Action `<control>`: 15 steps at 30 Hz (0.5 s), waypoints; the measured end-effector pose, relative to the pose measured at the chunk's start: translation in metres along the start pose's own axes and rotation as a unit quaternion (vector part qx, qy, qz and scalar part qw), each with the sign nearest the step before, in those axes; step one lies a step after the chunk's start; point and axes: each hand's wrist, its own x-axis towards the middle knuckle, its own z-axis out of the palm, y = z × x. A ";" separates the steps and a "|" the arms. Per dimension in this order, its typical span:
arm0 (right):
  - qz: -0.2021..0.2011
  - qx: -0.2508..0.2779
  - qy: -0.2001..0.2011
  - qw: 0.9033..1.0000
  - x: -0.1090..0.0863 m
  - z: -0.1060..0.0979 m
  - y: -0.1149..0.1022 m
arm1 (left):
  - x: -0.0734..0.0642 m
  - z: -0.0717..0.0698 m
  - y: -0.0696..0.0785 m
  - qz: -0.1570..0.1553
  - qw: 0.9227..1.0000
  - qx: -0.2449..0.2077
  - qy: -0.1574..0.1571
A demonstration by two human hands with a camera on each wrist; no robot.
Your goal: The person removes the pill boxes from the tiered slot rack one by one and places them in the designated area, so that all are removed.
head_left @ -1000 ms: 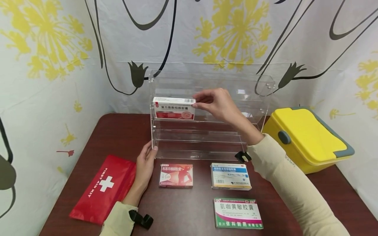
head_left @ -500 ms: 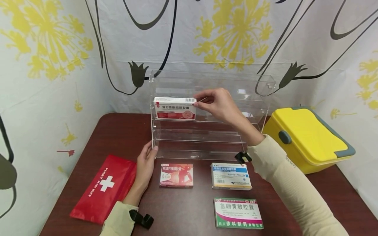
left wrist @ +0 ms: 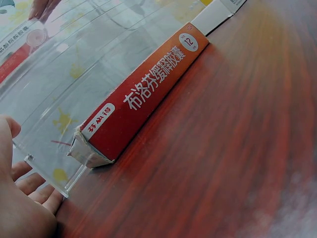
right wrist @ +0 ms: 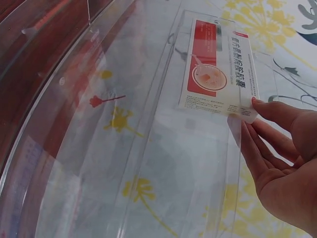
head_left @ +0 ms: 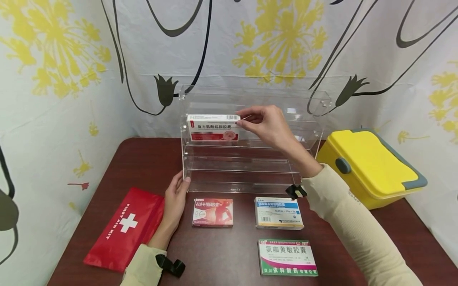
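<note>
A clear acrylic tiered rack [head_left: 243,176] stands at the back of the table. My right hand [head_left: 266,123] pinches the right end of a white and red medicine box [head_left: 214,131] between thumb and fingers, at the left of an upper tier. In the right wrist view the box [right wrist: 218,74] shows through clear acrylic, its near end at my fingertips. My left hand [head_left: 176,198] grips the rack's lower left side edge. In the left wrist view that hand [left wrist: 25,193] has its thumb on one side of the clear panel and its fingers on the other.
A red and orange capsule box [head_left: 212,213] lies before the rack, with a blue and white box [head_left: 279,213] to its right and a green and white one [head_left: 288,257] nearer. A red first aid pouch [head_left: 123,230] lies left, a yellow lidded case [head_left: 372,167] right.
The right hand has shifted the white and red box slightly up and to the right within the rack's tier. The left hand keeps its grip on the rack.
</note>
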 end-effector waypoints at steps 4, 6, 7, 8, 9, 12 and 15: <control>0.000 0.004 0.007 1.000 0.002 -0.001 -0.005 | -0.001 -0.001 0.000 -0.001 1.000 0.001 0.002; -0.002 0.005 0.011 1.000 0.002 -0.003 -0.008 | -0.001 -0.001 0.000 -0.002 1.000 -0.001 0.001; -0.004 0.006 0.013 1.000 0.003 -0.003 -0.009 | -0.001 -0.001 0.000 -0.003 1.000 -0.002 0.001; -0.007 0.006 0.016 1.000 0.003 -0.004 -0.011 | -0.001 -0.001 0.000 -0.004 1.000 -0.003 0.000; -0.011 0.007 0.018 1.000 0.003 -0.005 -0.013 | -0.001 -0.001 0.001 -0.004 1.000 -0.004 0.000; -0.018 0.013 0.023 1.000 0.005 -0.008 -0.017 | 0.000 -0.002 0.001 -0.004 1.000 -0.011 -0.003; -0.019 0.018 0.029 0.999 0.007 -0.011 -0.020 | 0.000 -0.002 0.001 -0.002 1.000 -0.016 -0.005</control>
